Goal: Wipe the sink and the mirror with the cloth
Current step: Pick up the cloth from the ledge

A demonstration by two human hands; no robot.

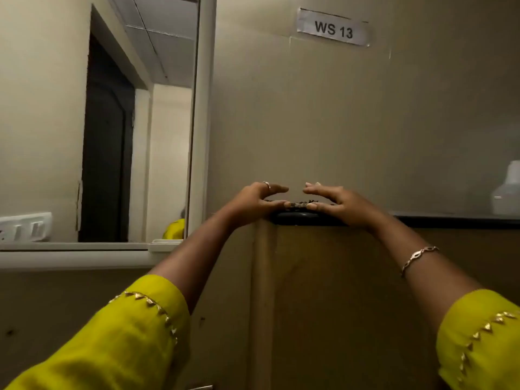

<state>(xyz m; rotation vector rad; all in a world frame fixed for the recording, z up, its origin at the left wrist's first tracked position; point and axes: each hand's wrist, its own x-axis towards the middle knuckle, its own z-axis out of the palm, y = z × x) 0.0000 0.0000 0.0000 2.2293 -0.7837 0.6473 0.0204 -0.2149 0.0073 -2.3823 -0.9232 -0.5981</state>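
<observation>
- The left hand [257, 198] and right hand [336, 202] were raised to the corner of a dark-topped ledge [450, 219] at mid-frame. They faced each other, probably to lift something from both ends.
- Both hands were half open. The fingers arched clear above and the thumbs lay flat on a small dark, speckled thing [299, 204], with no grip closed.
- That speckled thing looked rough and thin. It may have been the cloth, but this could not be told. It sat on a smooth, rounded black object [295, 217].
- The mirror [112, 122] filled the left of the frame. Its glass was flat and glossy in a pale, smooth frame, and neither hand touched it.
- The sink was out of view.
- A paper label [333, 29] reading "WS 13" was stuck to the matte wall at upper right.
- A white plastic bottle [508, 192] stood at the right edge.
</observation>
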